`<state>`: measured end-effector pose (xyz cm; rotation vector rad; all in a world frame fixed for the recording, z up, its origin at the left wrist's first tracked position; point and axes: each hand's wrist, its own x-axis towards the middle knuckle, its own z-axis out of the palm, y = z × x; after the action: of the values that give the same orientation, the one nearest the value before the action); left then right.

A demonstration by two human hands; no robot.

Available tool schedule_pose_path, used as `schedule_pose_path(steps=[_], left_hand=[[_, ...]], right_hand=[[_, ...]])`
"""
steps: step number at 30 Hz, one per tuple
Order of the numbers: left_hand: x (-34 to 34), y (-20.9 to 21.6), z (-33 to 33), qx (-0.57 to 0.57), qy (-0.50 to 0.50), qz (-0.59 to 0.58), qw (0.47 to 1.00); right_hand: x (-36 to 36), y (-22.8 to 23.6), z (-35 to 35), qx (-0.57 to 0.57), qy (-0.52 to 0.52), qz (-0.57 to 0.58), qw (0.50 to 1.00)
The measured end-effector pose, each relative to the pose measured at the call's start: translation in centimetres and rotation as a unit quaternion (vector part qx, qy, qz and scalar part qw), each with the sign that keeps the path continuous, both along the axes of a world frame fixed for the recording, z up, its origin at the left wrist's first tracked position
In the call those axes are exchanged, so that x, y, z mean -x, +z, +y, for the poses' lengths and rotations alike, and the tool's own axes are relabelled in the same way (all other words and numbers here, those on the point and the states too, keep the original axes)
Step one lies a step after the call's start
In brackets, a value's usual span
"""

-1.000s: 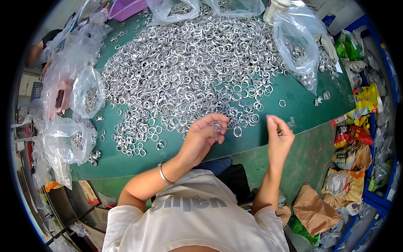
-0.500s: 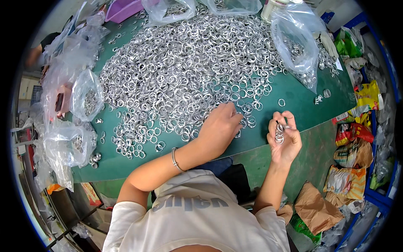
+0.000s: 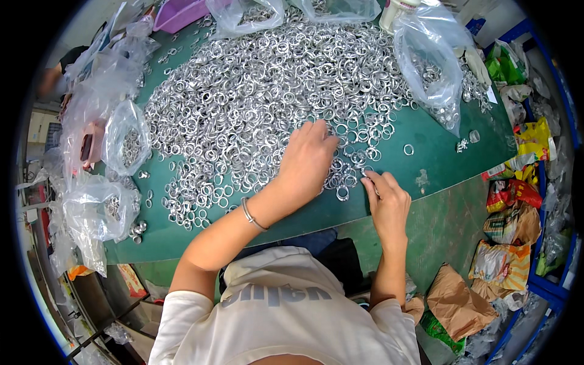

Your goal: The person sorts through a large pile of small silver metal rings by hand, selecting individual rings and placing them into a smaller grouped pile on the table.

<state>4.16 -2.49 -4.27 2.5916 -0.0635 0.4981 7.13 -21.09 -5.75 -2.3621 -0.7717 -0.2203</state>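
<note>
A: What has just changed here?

B: Nearest the edge of the green table (image 3: 450,161), the right hand (image 3: 389,198) swings in beside the loose rings at the pile's fringe. Its thumb and fingers curl together, apparently around rings that show only as glints between them. Just farther in, the left hand (image 3: 307,157) reaches over the pile of silver rings (image 3: 255,97), knuckles up. Its fingertips are hidden; whether they grasp a ring, one cannot tell.

A: And what does that mean for the work?

B: Both hands now appear busy at the same patch of rings.

A: How does it differ from half a second earlier?

B: In that frame the right hand is palm up and apart from the pile, several rings plain in its fingers; the left is closer to the table's edge. A lone ring (image 3: 408,154) stays put at right. Beyond it, the pile looks much the same, as do the clear bag (image 3: 429,76) and, at the far left, the purple bin (image 3: 182,14).
</note>
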Motion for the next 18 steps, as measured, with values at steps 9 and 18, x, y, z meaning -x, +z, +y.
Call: schedule_pose_path(steps=[9,18], left_hand=[[3.0,0.4,-2.4,0.021,-0.134,0.081,0.988],[4.6,-0.5,-2.8,-0.029,-0.102,0.077,0.991]], right_hand=[[-2.1,-0.3,-1.7,-0.621,-0.002,0.481,0.619],[-1.9,-0.4,-1.2,-0.612,-0.022,0.543,0.575]])
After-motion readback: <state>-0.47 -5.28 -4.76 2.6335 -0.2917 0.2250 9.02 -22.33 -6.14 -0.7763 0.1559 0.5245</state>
